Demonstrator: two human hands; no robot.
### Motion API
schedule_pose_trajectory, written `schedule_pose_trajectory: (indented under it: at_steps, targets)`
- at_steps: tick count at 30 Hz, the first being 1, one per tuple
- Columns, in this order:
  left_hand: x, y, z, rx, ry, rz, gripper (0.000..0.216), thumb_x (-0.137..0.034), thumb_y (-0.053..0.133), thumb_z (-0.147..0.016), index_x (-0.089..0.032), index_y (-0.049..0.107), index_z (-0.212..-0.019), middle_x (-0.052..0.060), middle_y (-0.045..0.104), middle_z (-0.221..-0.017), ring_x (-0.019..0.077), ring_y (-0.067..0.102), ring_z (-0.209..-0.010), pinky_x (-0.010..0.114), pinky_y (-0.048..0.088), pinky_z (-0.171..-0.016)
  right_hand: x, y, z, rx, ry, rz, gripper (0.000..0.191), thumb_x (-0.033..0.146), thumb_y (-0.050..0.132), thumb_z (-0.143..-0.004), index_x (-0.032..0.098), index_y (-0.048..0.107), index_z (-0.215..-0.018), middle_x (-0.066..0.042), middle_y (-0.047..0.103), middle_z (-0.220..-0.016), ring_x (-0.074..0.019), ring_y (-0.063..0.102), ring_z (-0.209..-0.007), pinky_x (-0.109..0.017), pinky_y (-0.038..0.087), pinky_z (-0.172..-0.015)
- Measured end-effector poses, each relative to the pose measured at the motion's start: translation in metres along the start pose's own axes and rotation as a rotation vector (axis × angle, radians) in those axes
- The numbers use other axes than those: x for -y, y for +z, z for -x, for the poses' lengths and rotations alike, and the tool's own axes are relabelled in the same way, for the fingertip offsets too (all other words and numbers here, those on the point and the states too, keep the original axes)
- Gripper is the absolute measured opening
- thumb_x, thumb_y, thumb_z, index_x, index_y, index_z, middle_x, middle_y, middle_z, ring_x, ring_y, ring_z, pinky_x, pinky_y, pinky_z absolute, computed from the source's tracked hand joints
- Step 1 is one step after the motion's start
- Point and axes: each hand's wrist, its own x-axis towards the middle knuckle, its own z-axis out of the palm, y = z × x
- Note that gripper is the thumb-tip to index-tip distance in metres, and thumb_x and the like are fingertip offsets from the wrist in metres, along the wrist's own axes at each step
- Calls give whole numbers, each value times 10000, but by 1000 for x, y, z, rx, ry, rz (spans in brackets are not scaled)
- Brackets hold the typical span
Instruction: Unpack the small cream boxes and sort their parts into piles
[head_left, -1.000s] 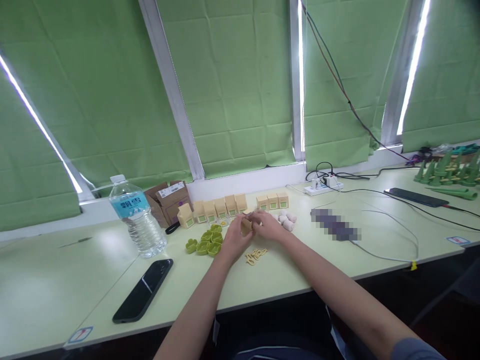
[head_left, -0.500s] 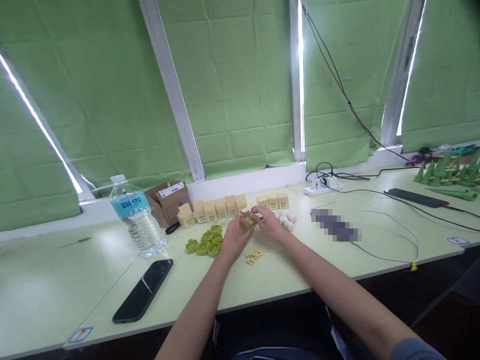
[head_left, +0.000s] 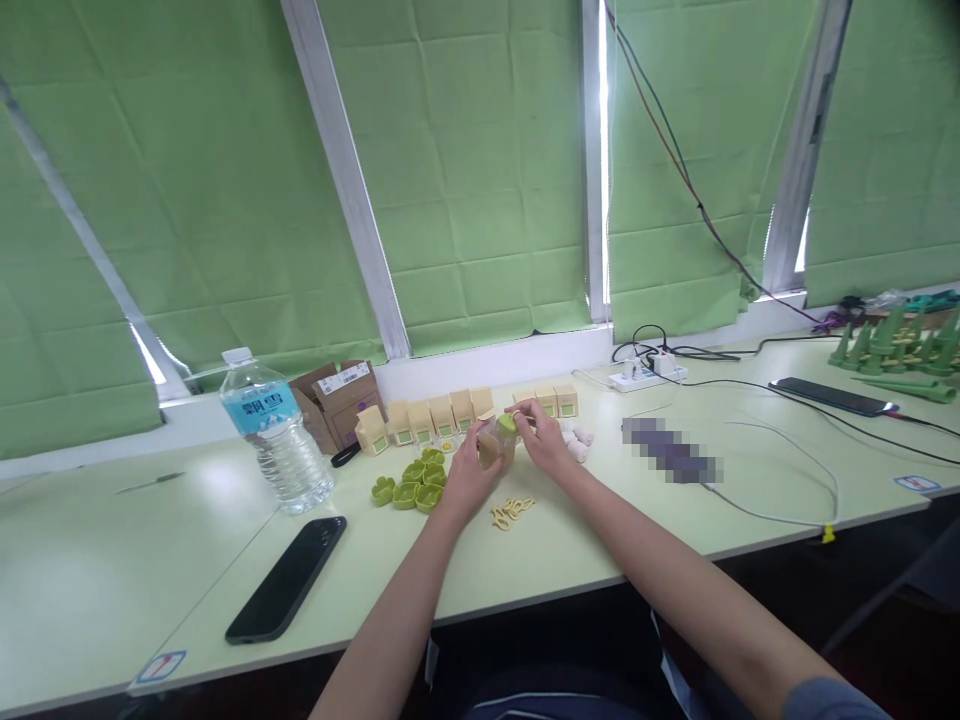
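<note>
My left hand (head_left: 469, 475) is closed around a small beige cardboard box (head_left: 489, 450), partly covered by the fingers. Against the box's right side is a small pale piece with a green top (head_left: 508, 424), pinched by the fingers of my right hand (head_left: 544, 440). Its lower part is blurred between the hands. Several green flower-shaped cups (head_left: 409, 490) lie together left of my left hand. Closer to the table's front edge, below the hands, rests a little heap of yellow rings (head_left: 512, 513). Several whitish rolls (head_left: 577, 443) sit just right of my right hand.
Small beige boxes (head_left: 427, 420) stand in a row at the back, beside a brown carton (head_left: 341, 400). A water bottle (head_left: 274, 435) and a black phone (head_left: 289, 580) are on the left. To the right are a power strip (head_left: 646, 374), cables and another phone (head_left: 832, 396).
The green-topped piece, earlier low between my fingers at the box, now shows upright beside the box. My right hand has shifted slightly right, and the box has turned in my left hand.
</note>
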Motion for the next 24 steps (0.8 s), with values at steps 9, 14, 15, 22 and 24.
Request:
schedule_pose_trajectory:
  at_steps: [9,14,15,22,24]
  targets:
    - [14,2,-4,-63,-57,-84,587,-426,640,-836,-272,450,-1370,121,533,-1283,264,557,-1103,425,441,-959,-1,-4,1,75,100,124,170,286,370,-926,220,526,-908,6,585,-765,-164,530,-688,-279,384,-654]
    - [11,0,-3,-54,-92,-89,569,-525,598,-859,-324,470,-1375,116,470,-1298,235,587,-976,412,478,-890,-7,0,5,277,157,218,274,212,389,-880,237,603,-1050,29,569,-652,-173,530,-645,-272,371,-633]
    - [9,-1,-2,-51,-79,-84,547,-532,578,-871,-329,477,-1368,112,463,-1305,216,595,-927,407,481,-882,-8,0,5,300,153,237,303,201,399,-871,242,616,-1079,26,580,-656,-176,539,-657,-274,377,-643]
    - [-4,-4,5,-29,12,-3,496,-514,440,-949,-333,416,-1409,79,553,-1224,148,576,-735,368,475,-844,-23,0,6,262,132,323,380,157,418,-848,264,680,-1102,-37,702,-887,-218,605,-821,-317,437,-752]
    - [-1,-4,4,-39,-27,35,527,-499,403,-965,-299,359,-1450,82,587,-1153,164,590,-769,367,467,-852,-27,0,5,257,117,325,382,149,416,-848,259,683,-1098,-42,708,-893,-222,610,-829,-320,445,-756]
